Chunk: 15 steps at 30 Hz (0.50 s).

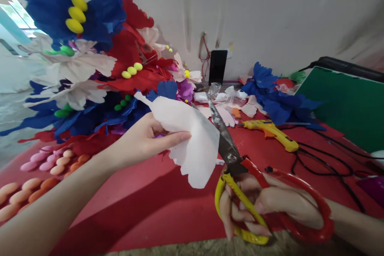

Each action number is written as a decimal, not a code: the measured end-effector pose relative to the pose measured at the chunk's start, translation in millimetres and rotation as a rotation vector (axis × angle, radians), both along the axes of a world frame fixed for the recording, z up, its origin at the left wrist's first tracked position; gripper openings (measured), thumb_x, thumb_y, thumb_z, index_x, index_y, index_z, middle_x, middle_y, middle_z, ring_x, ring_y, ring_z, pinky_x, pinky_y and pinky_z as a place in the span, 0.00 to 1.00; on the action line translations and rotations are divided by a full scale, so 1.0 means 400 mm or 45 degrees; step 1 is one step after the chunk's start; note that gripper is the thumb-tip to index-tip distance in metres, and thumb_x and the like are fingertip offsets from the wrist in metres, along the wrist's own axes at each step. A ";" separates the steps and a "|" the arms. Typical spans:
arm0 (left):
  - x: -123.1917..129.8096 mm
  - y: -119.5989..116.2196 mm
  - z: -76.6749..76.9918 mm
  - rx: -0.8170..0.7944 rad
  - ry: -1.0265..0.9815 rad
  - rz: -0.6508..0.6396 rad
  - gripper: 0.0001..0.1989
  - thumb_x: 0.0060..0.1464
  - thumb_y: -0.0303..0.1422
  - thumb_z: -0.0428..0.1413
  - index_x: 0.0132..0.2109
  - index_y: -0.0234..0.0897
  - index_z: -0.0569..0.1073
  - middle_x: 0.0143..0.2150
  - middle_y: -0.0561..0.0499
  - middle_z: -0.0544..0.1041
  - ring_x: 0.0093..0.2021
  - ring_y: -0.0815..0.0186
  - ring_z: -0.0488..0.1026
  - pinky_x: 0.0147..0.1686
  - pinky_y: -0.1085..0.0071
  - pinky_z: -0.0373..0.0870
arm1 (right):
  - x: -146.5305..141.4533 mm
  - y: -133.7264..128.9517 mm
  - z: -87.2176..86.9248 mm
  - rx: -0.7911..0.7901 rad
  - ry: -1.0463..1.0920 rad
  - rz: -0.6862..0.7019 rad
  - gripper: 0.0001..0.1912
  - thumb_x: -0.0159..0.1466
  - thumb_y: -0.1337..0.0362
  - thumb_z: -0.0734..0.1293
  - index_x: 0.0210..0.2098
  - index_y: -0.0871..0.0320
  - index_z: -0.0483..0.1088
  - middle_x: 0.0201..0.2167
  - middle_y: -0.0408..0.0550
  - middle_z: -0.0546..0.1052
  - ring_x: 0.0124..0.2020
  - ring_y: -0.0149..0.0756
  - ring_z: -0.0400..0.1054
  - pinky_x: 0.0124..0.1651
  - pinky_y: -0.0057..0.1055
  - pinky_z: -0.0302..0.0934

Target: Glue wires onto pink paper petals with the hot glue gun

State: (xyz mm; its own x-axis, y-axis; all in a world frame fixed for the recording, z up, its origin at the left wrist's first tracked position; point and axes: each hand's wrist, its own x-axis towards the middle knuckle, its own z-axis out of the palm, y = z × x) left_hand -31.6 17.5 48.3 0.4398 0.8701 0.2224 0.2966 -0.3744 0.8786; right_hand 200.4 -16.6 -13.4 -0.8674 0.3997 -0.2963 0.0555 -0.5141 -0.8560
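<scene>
My left hand (159, 138) pinches a white paper-like butterfly-wing cutout (198, 144) between thumb and fingers, above the red table. The piece has scalloped lower edges and a narrow tip at its upper left. In my right hand (255, 200) is a large pair of scissors (231, 156), one handle loop wrapped in yellow and the other in red. Its blades are spread and point up and away; one passes along the right side of the white piece, the other is mostly hidden behind it.
Finished blue, red and white butterflies (90, 60) are piled at the left. Foam ovals (31, 190) lie near the left edge. A yellow glue gun (271, 132) with a black cord (327, 160), a phone (217, 67), blue cutouts (267, 96) and a green board (345, 108) stand toward the back right.
</scene>
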 end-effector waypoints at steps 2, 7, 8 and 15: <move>0.002 0.000 -0.003 -0.010 0.004 0.001 0.09 0.44 0.29 0.54 0.19 0.33 0.72 0.16 0.60 0.70 0.17 0.78 0.62 0.15 0.86 0.56 | -0.006 -0.001 0.000 0.035 -0.009 -0.004 0.15 0.47 0.55 0.63 0.31 0.57 0.69 0.23 0.40 0.62 0.17 0.22 0.53 0.21 0.23 0.48; 0.005 -0.001 -0.010 -0.036 0.006 0.035 0.08 0.44 0.30 0.54 0.22 0.32 0.74 0.19 0.57 0.74 0.21 0.76 0.66 0.20 0.84 0.61 | -0.022 -0.004 -0.002 0.200 -0.041 -0.095 0.18 0.53 0.49 0.60 0.20 0.57 0.66 0.17 0.42 0.65 0.13 0.24 0.51 0.17 0.25 0.45; 0.005 -0.001 -0.011 -0.038 0.006 0.045 0.08 0.44 0.30 0.54 0.21 0.33 0.73 0.19 0.57 0.73 0.21 0.76 0.66 0.20 0.84 0.62 | -0.023 -0.006 -0.003 0.253 -0.080 -0.102 0.21 0.54 0.47 0.58 0.17 0.56 0.64 0.14 0.42 0.64 0.12 0.25 0.50 0.15 0.25 0.44; 0.002 -0.001 -0.008 -0.088 -0.017 0.077 0.05 0.41 0.30 0.56 0.25 0.33 0.77 0.22 0.56 0.77 0.23 0.73 0.69 0.22 0.82 0.64 | -0.014 -0.013 0.010 0.657 -0.207 -0.261 0.30 0.57 0.42 0.53 0.08 0.55 0.52 0.05 0.40 0.53 0.09 0.25 0.47 0.17 0.27 0.47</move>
State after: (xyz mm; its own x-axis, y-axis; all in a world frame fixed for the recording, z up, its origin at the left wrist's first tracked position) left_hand -30.7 17.1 45.0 0.3837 0.9083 0.1665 0.3049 -0.2948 0.9056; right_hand 194.6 -21.7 -9.4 -0.7166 0.6831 -0.1409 0.1502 -0.0462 -0.9876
